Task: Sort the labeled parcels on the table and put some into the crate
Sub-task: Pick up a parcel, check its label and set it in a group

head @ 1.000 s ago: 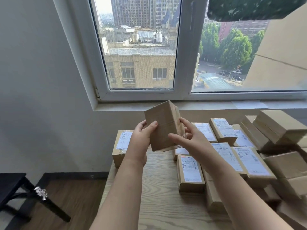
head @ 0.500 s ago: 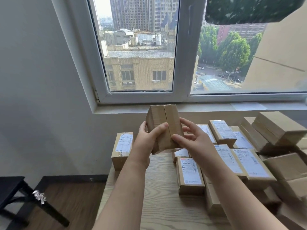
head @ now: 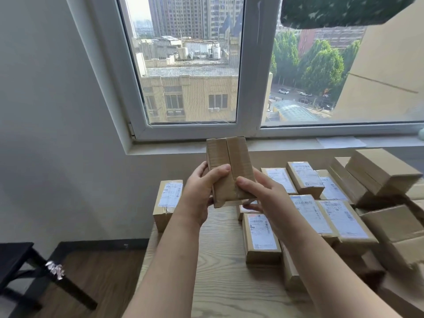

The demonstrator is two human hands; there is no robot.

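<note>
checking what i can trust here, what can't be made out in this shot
Head view only:
1. The held parcel, gripped by left hand and right hand: only its taped seam side shows; any label faces away.
2. The table parcel labels: print too small to read.
3. The crate: outside the frame.
4. The right-side parcels: blurred, cut by the edge.

The upright parcel (head: 229, 171) is plain brown cardboard, its facing side faintly ribbed, with a darker seam running down the middle. The flat parcels (head: 261, 237) on the table are the same brown and carry white labels printed with black text and barcodes; a few labels show a pale blue band. The stacked boxes (head: 378, 171) at the right are bare tan. The table (head: 218, 271) is pale wood with wavy grain lines. The floor (head: 103, 276) is dark brown wood, the stool (head: 16, 260) black, the wall (head: 57, 111) grey-white, the window frame (head: 250, 88) white
</note>
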